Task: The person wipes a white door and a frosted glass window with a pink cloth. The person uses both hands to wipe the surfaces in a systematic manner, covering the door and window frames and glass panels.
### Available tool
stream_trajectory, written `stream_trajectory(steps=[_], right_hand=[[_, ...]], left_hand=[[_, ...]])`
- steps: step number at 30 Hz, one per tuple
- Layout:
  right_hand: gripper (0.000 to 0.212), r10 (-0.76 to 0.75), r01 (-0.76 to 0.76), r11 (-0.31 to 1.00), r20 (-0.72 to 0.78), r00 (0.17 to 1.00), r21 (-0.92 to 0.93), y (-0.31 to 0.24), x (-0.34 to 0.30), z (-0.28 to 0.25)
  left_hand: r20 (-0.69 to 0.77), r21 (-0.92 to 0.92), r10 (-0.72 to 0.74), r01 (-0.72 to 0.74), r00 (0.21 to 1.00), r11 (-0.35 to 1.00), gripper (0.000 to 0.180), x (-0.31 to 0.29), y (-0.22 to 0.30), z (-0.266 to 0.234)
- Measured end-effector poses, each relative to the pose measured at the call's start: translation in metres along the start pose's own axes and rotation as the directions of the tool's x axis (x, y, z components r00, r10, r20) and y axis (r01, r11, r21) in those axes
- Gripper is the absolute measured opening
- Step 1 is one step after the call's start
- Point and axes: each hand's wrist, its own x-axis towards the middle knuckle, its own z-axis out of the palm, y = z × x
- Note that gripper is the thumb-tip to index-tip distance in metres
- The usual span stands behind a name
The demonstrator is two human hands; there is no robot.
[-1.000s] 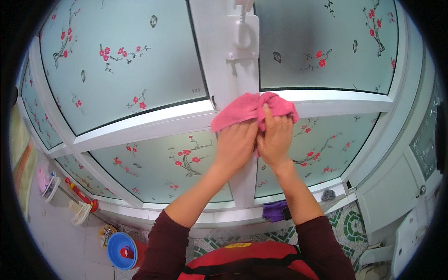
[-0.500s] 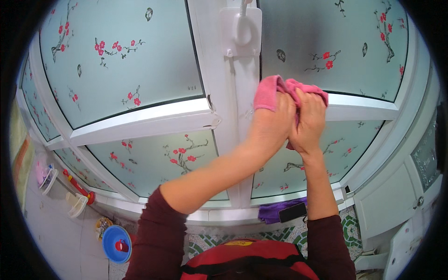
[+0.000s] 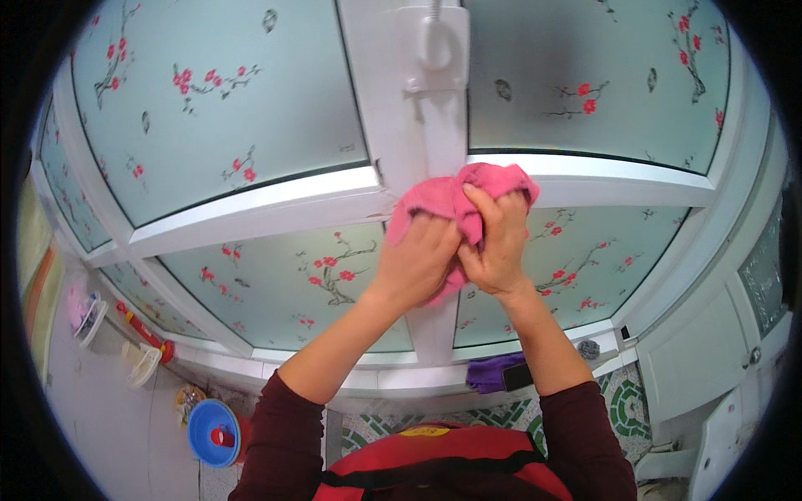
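A pink cloth (image 3: 464, 196) is bunched between both of my hands, in front of the white middle post of a frosted-glass partition (image 3: 276, 196). My left hand (image 3: 422, 259) is closed on the cloth's left part, fingers partly covered by it. My right hand (image 3: 499, 242) grips the right part, the thumb lying over the folds. The two hands nearly meet, and a corner of cloth hangs below them. Whether the cloth touches the frame behind it, I cannot tell. Above it, a white shower bracket (image 3: 434, 50) is fixed to the post.
On the low ledge lie a purple cloth (image 3: 487, 376), a dark phone-like slab (image 3: 516, 377) and a grey scouring ball (image 3: 588, 349). A blue basin (image 3: 200, 430) with a red cup (image 3: 222, 436) stands at lower left. Wall holders (image 3: 144, 366) are at left, a white door (image 3: 702, 359) at right.
Both hands have moved left and slightly down with the pink cloth, from the right-hand rail to the middle post. More of the cloth now shows, and the grey scouring ball has come into sight.
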Motion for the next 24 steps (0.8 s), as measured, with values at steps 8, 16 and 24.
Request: stream_trajectory(steps=[8, 16, 24], right_hand=[[0.069, -0.071, 0.064, 0.981, -0.029, 0.997, -0.181, -0.013, 0.052, 0.039], [0.050, -0.052, 0.098, 0.976, 0.229, 0.972, -0.194, -0.015, -0.099, 0.056], [0.051, -0.102, 0.143, 0.987, 0.403, 0.910, -0.073, -0.001, -0.231, 0.048]], left_hand=[[-0.185, 0.041, -0.054, 0.063, 0.981, 0.997, 0.039, 0.033, -0.035, -0.012], [0.125, -0.118, -0.088, 0.103, 0.988, 0.988, 0.045, -0.113, -0.012, 0.027], [0.418, -0.280, -0.255, 0.391, 0.872, 0.877, 0.045, -0.193, 0.037, 0.052]])
